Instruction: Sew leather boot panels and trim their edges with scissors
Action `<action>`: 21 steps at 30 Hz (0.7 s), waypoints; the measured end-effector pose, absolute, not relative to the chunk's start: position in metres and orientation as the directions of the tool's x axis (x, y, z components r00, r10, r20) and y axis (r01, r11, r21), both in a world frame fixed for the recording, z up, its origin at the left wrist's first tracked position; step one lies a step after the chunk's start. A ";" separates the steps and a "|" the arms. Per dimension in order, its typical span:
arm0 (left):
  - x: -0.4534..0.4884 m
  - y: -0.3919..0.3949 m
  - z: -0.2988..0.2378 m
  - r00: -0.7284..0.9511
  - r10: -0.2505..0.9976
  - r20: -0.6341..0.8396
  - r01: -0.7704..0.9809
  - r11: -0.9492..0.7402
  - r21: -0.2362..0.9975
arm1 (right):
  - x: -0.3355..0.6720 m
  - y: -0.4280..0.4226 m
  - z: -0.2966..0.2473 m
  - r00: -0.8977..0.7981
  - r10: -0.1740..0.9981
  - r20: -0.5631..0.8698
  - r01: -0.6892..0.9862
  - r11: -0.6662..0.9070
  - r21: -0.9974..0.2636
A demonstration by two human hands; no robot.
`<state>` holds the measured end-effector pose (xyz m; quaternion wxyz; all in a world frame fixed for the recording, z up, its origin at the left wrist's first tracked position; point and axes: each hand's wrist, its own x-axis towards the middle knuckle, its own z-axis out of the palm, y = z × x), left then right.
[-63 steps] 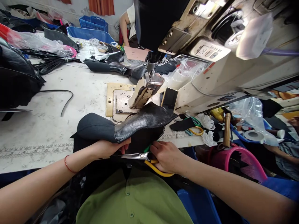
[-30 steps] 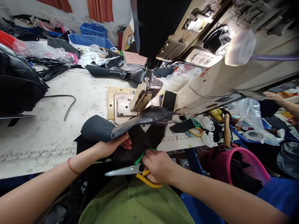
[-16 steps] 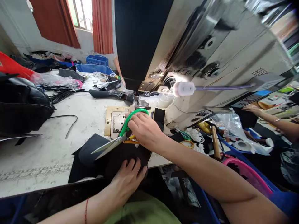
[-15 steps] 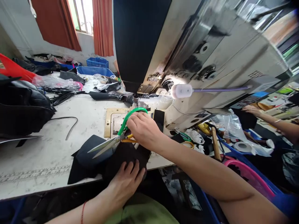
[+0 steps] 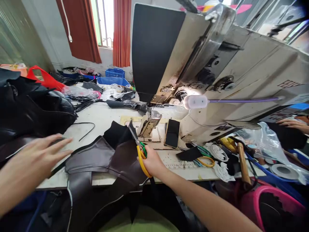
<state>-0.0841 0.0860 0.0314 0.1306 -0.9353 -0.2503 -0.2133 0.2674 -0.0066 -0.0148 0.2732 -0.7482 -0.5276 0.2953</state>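
Observation:
My right hand [image 5: 152, 162] is closed around the scissors [image 5: 142, 161], which have one yellow and one green handle. Their blades look nearly together and point up and away, over the edge of a dark brown leather piece [image 5: 90, 158]. That piece has stitched seams and black parts; it spreads across the front of the table and hangs down over my lap. Away to the left, my left hand [image 5: 36, 161] is slightly blurred, its fingers spread with nothing in them. Beside it, a heap of black leather pieces [image 5: 45, 112] rests on the table.
A sewing machine [image 5: 217, 83] with a lit lamp [image 5: 196, 101] towers ahead. A phone [image 5: 172, 133] lies by its base. More scissors [image 5: 205, 161], a wooden-handled tool [image 5: 243, 164] and a pink basket [image 5: 259, 206] are to the right. Another person's hand [image 5: 295, 124] shows at far right.
My left hand has left the dark material and swung left. The scissors have turned from pointing left to pointing away. The brown leather piece now lies spread out, and the view has shifted.

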 end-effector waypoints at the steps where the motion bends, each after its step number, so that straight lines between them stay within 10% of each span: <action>1: -0.058 0.064 0.032 0.785 0.440 0.436 0.531 -0.840 -0.109 | 0.262 -0.008 -0.025 0.278 0.947 -0.163 0.627 -0.307 -0.716; 6: 0.067 -0.013 -0.010 0.911 0.400 0.103 0.354 -0.884 0.307 | 0.262 -0.007 -0.041 0.303 0.947 -0.111 0.669 -0.294 -0.683; 15: 0.074 0.043 -0.065 0.896 0.398 0.199 0.235 -0.803 0.547 | 0.320 -0.052 -0.005 0.230 0.970 0.072 0.698 -0.113 -0.707; 18: 0.076 0.048 -0.061 0.916 0.347 0.203 0.166 -0.787 0.593 | 0.330 -0.103 -0.015 -0.247 0.866 -0.435 0.282 -0.365 -0.887; 21: 0.081 0.053 -0.057 0.928 0.304 0.216 0.111 -0.779 0.617 | 0.329 -0.143 -0.058 -0.613 0.545 -0.572 -0.057 -0.753 -0.655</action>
